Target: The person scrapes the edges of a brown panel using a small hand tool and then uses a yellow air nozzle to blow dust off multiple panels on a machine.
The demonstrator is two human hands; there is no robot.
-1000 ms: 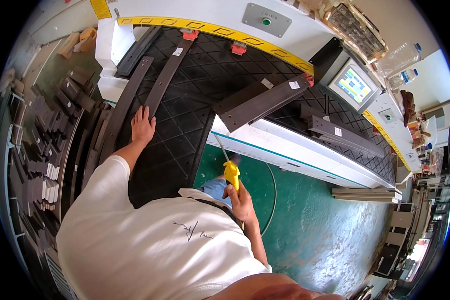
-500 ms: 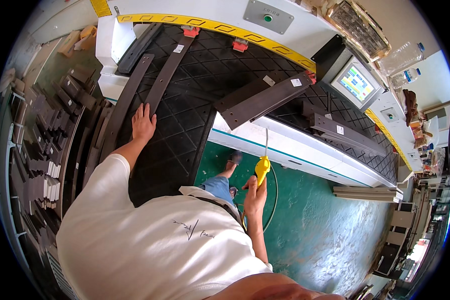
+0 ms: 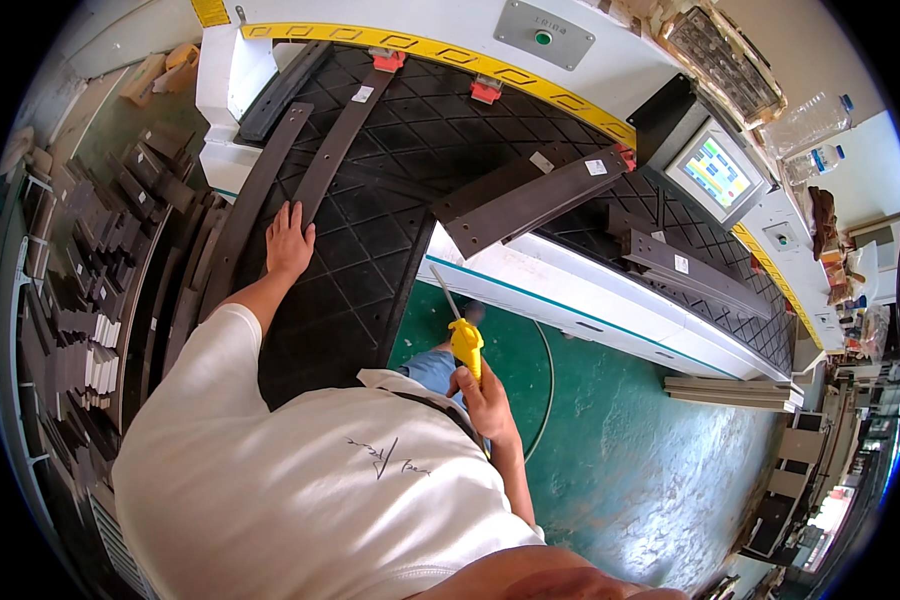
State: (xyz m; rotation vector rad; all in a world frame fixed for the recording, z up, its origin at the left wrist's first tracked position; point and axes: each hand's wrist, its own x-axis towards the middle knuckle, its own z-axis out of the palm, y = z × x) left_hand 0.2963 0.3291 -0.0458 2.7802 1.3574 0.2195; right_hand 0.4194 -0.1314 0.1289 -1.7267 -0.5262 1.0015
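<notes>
My left hand (image 3: 288,240) lies flat on the black diamond-pattern machine bed (image 3: 390,190), its fingers at the lower end of a long dark brown panel strip (image 3: 336,150). My right hand (image 3: 485,395) is closed around a yellow air blow gun (image 3: 465,342) with a thin metal nozzle pointing up and left, held over the green floor beside the machine's white edge. A thin hose curves away from the gun across the floor. Two wider dark panels (image 3: 530,198) lie on the bed to the right.
Stacks of dark cut panels (image 3: 80,300) fill racks at the left. A control screen (image 3: 715,172) stands at the machine's right end, with more dark boards (image 3: 685,262) below it. Pale boards (image 3: 735,392) lie on the green floor (image 3: 620,450) at right.
My right hand swung the yellow blow gun right and upward, then brought it back left and lower. My left hand stayed flat on the bed.
</notes>
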